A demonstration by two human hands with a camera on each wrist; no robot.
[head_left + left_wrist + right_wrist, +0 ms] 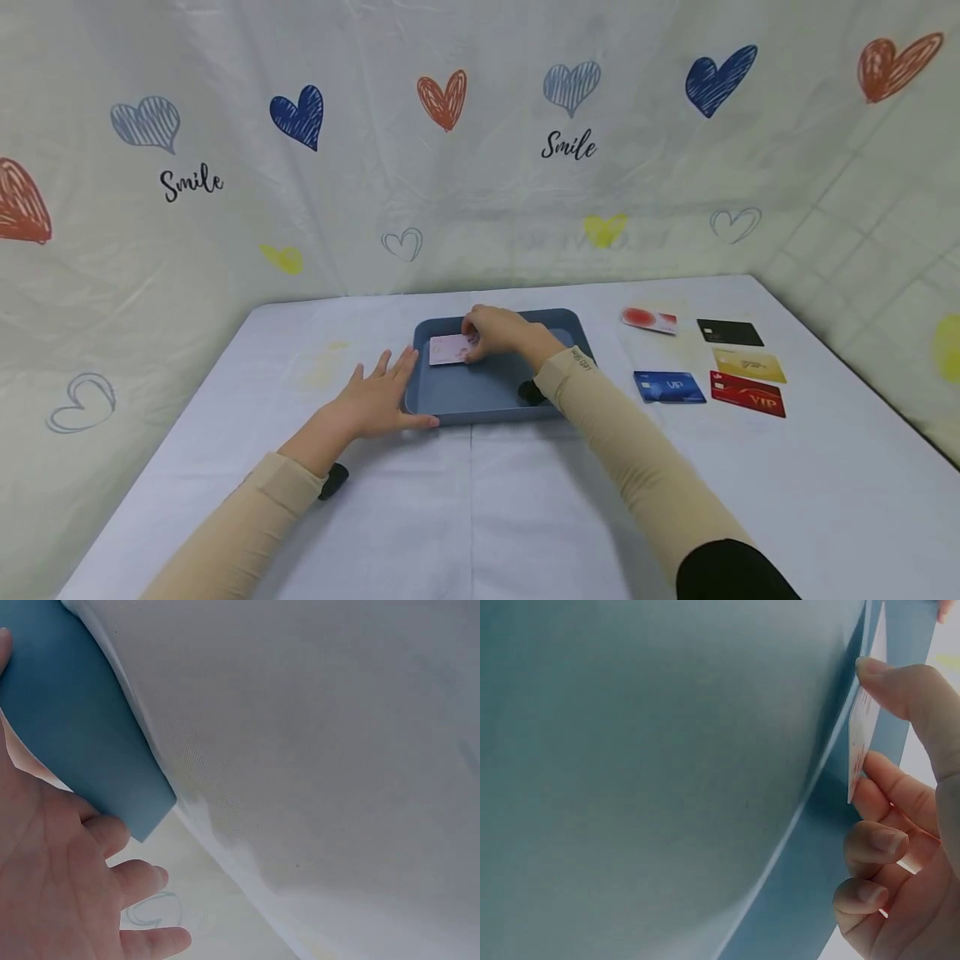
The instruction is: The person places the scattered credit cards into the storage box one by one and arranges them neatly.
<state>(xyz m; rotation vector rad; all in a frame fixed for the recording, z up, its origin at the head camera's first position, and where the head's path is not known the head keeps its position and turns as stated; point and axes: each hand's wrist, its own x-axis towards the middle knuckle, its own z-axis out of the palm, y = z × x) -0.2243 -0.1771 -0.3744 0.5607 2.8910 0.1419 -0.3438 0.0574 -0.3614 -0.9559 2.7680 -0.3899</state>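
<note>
In the head view a blue-grey tray (480,408) lies on the white table. Over its left part my right hand (497,330) pinches a pink card (447,349) between thumb and fingers. The right wrist view shows the same card (865,731) edge-on, with the thumb on one side and fingertips on the other. My left hand (381,402) has its fingers spread and touches the tray's left edge. In the left wrist view that hand (56,862) rests against the tray's outer wall (90,712).
Right of the tray lie a white and red card (648,320), a black card (730,332), a gold card (749,365), a blue card (670,387) and a red card (747,394). A curtain printed with hearts (442,167) hangs behind the table.
</note>
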